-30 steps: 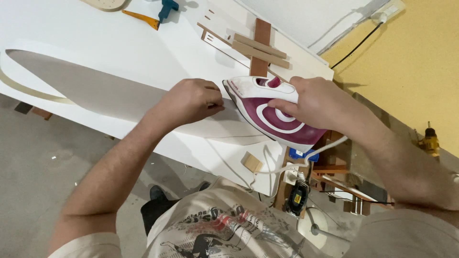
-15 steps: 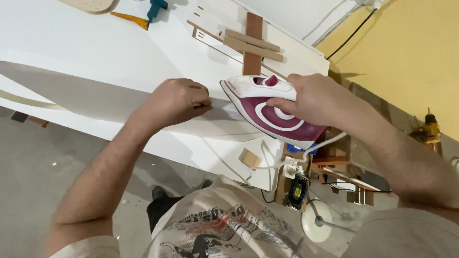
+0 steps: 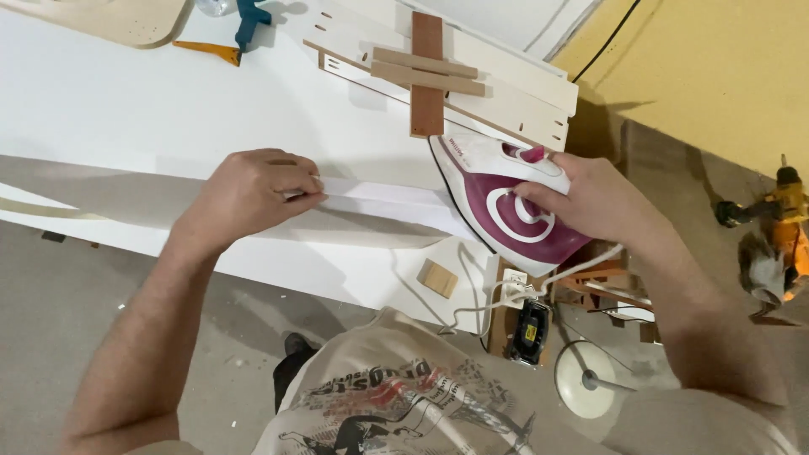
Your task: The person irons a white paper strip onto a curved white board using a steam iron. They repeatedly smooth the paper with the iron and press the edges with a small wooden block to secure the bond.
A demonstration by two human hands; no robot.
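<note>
My right hand (image 3: 602, 206) grips the handle of a white and magenta clothes iron (image 3: 506, 202), which rests tilted against the edge of a white board (image 3: 126, 109). A white edge-banding strip (image 3: 379, 195) runs along that edge under the iron's tip. My left hand (image 3: 253, 192) is closed, pinching and pressing the strip against the board a short way left of the iron. The strip's loose end (image 3: 34, 208) trails off to the far left.
Brown wooden slats (image 3: 427, 72) lie crossed on slotted white panels at the back. A blue and orange clamp (image 3: 240, 29) sits far left. A small wood block (image 3: 437, 278), a power strip (image 3: 512, 286), a black tool (image 3: 529, 330) and a yellow drill (image 3: 779, 227) lie below and right.
The iron has slid to the right along the board edge with my right hand. My left hand stays pressing the strip, now further from the iron.
</note>
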